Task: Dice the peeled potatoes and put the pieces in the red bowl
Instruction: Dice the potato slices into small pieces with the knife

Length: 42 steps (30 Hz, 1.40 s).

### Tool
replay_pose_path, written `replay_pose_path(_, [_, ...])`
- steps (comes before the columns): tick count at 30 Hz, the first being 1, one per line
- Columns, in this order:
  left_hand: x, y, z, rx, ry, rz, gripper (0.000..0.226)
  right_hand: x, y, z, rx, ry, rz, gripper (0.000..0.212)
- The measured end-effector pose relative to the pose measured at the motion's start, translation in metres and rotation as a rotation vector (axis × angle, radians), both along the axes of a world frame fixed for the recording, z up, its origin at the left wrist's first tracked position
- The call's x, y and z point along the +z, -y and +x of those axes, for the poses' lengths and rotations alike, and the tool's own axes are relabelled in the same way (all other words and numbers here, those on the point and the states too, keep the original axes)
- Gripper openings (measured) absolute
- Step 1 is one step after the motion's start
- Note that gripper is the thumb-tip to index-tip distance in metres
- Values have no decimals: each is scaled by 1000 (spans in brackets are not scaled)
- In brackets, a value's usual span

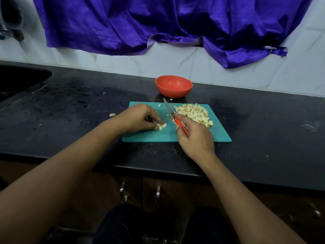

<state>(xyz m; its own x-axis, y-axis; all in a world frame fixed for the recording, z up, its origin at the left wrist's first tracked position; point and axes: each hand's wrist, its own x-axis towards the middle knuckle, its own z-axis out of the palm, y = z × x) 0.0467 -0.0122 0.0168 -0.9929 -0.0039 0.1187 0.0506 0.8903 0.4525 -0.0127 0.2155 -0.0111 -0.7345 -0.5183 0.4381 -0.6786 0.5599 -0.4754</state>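
A teal cutting board [219, 136] lies on the black counter. A heap of diced potato [195, 112] covers its far right part. My left hand [139, 118] presses a small potato piece [161, 126] down on the board's left half. My right hand [195, 136] grips a red-handled knife [171, 113], its blade raised and pointing away toward the bowl, clear of the potato piece. The red bowl [173, 86] stands just behind the board and looks empty.
A stray potato bit [112, 114] lies on the counter [70, 106] left of the board, and tiny crumbs sit near the bowl. A dark sink [19, 80] is at far left. Purple cloth [158, 23] hangs on the wall behind.
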Motion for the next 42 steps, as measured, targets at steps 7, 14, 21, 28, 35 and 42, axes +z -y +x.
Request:
replay_pose_path(7, [-15, -47, 18, 352, -232, -188, 25, 1, 0, 1, 1, -10, 12, 43])
replay_pose_path(14, [-21, -51, 20, 432, -259, -80, 35, 3, 0, 7, -15, -45, 62, 43])
replay_pose_path(21, [-21, -36, 19, 398, -284, 47, 14, 3, 1, 9, -18, -53, 97, 45])
replay_pose_path(28, [-17, -35, 15, 328, -221, 105, 10, 6, 1, 13, -19, -47, 110, 44])
replay_pose_path(35, [-28, -27, 20, 271, -241, 102, 24, 9, 1, 18, -18, -107, 238, 43])
replay_pose_path(42, [-29, -35, 24, 347, -313, 66, 17, 13, 9, 27, 25, -132, 324, 44])
